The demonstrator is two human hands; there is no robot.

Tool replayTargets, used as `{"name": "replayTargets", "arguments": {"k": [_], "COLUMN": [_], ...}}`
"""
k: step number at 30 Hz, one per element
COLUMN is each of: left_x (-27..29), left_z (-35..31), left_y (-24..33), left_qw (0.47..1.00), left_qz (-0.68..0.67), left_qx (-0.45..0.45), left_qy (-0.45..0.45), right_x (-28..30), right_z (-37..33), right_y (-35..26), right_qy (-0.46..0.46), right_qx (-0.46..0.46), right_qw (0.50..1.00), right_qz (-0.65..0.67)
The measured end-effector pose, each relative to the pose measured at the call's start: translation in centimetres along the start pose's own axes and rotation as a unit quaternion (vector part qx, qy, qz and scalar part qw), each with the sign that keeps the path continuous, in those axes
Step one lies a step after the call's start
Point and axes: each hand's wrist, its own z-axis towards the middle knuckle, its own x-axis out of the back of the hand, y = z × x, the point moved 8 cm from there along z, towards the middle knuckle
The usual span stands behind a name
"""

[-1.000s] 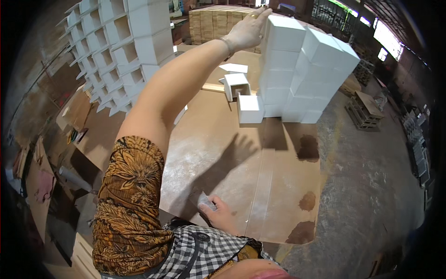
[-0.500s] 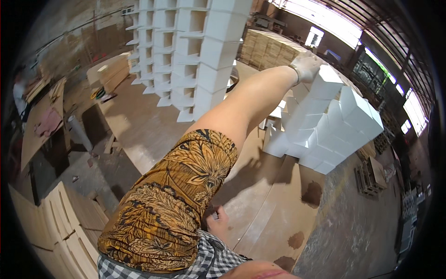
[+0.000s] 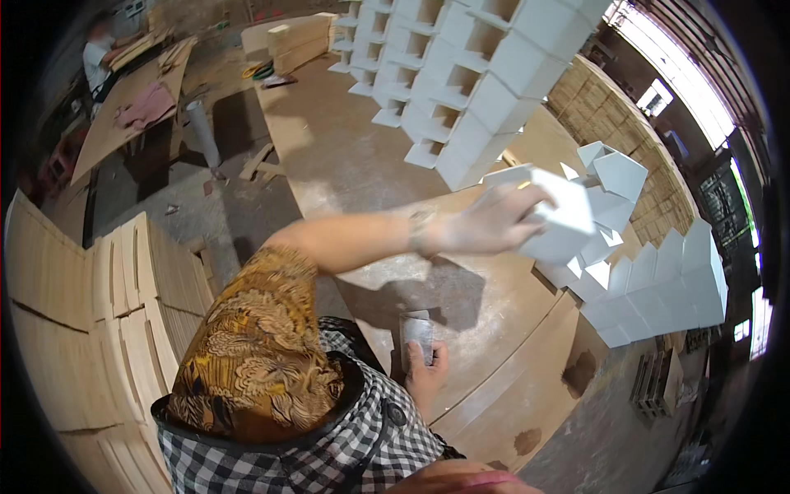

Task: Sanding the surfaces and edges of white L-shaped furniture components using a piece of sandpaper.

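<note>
Clutching box (image 3: pixel 568 216) at its rt, L grip (image 3: pixel 494 221) has fingers bent on edge; R grip (image 3: pixel 426 377) curled round block (image 3: pixel 418 332); box cd drop if hold's loose, or clip stack (image 3: pixel 654 284) further rt if swung

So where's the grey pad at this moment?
Head view, just below centre: the grey pad is in the right hand, over the brown board, below the left hand in the picture.

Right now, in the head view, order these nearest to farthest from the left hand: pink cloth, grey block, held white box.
1. White box: held in the left hand.
2. Grey block: below, in the right hand.
3. Pink cloth: far upper left.
</note>
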Motion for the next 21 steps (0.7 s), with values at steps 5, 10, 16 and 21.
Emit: {"name": "replayTargets", "arguments": {"k": [5, 10, 16, 21], "left_x": [4.4, 3.9, 2.3, 2.1], "left_z": [-13.6, -20.0, -22.9, -24.0], "left_y": [-1.5, -0.3, -0.9, -2.9], "left_qw": [0.973, 0.972, 0.926, 0.894], "left_qz": [0.033, -0.008, -0.101, -0.137], "left_qx": [0.227, 0.234, 0.363, 0.425], "left_qy": [0.028, -0.001, 0.006, -0.031], "right_x": [1.7, 2.6, 3.1, 2.9], "right_z": [-0.4, -0.9, -2.2, -1.7], "right_y": [0.3, -1.1, -3.5, -5.5], "right_qy": [0.108, 0.202, 0.296, 0.24], "right_qx": [0.019, 0.031, 0.095, 0.11], "right_qw": [0.987, 0.971, 0.95, 0.957], "right_qz": [0.122, 0.122, -0.021, -0.12]}}
